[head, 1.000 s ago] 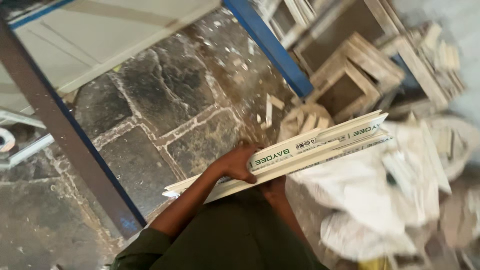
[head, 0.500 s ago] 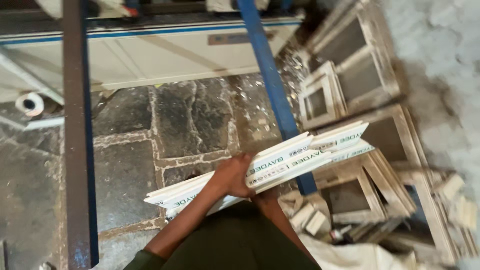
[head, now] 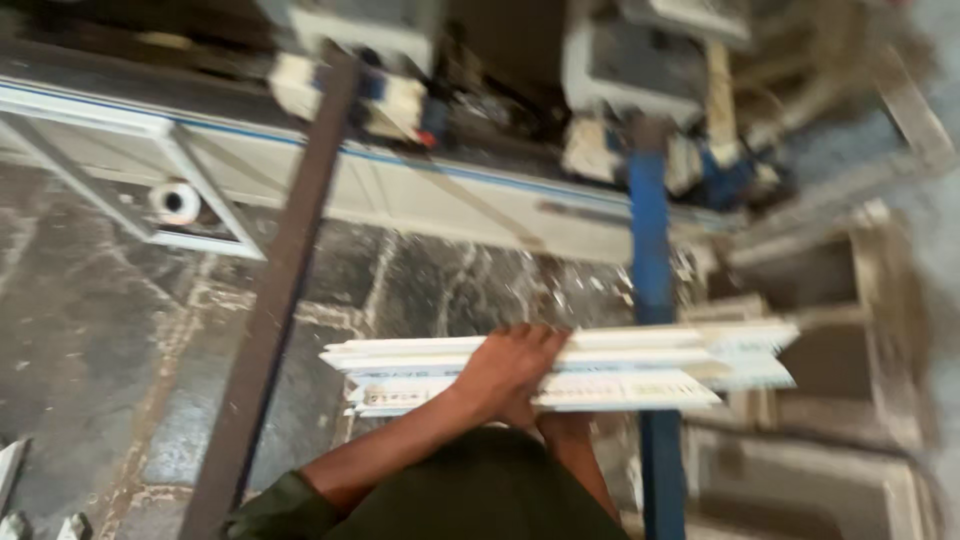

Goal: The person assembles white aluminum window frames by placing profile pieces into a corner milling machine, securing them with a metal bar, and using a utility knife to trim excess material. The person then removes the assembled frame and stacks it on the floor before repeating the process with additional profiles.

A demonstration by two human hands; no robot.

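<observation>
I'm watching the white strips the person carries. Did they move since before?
Yes. The bundle of white strips now lies level across the blue post, in front of the long white bench; earlier it tilted beside the piled frames.

Printed strips on the profiles

I see long white label strips [head: 480,375] with blue print along the white profiles [head: 640,362], lying level; details blurred.

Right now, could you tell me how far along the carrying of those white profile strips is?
Done: the bundle of white strips is gathered and off the floor. In hand: the left hand grips it from above; the right hand is hidden underneath. Left: it has not been set down on the machine bench.
</observation>
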